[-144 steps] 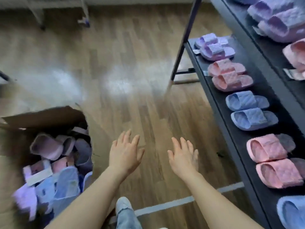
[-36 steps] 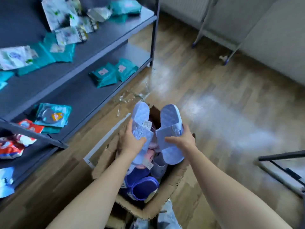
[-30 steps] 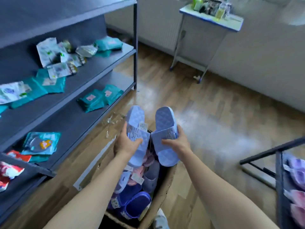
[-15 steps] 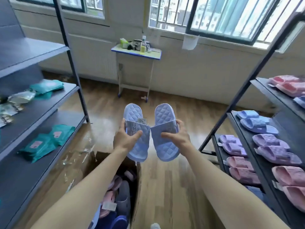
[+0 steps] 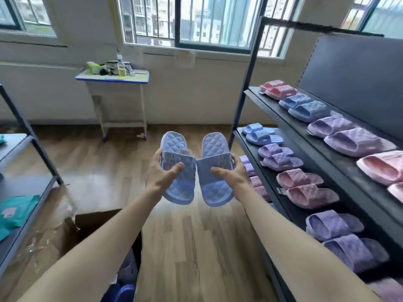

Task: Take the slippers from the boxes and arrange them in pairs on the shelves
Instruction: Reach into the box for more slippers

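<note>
A pair of blue slippers is held up in mid-air over the wooden floor, between the box at lower left and the rack at right. The left slipper is gripped by the left hand: the thumb is laid across the strap and the fingers are curled round the outer edge. The right slipper is gripped in the same way by the right hand. The two are carried side by side with soles down and heels pointing away, and their straps meet in the middle. A barcode tag is seen on the left one.

On the rack, pairs are set out in rows — blue, purple and pink on the middle shelf, and pink, blue, purple and pink on the shelf above. More slippers, dark blue, are seen in the box at the bottom edge. A small desk with clutter is placed under the barred window, and a teal packet lies on the left rack.
</note>
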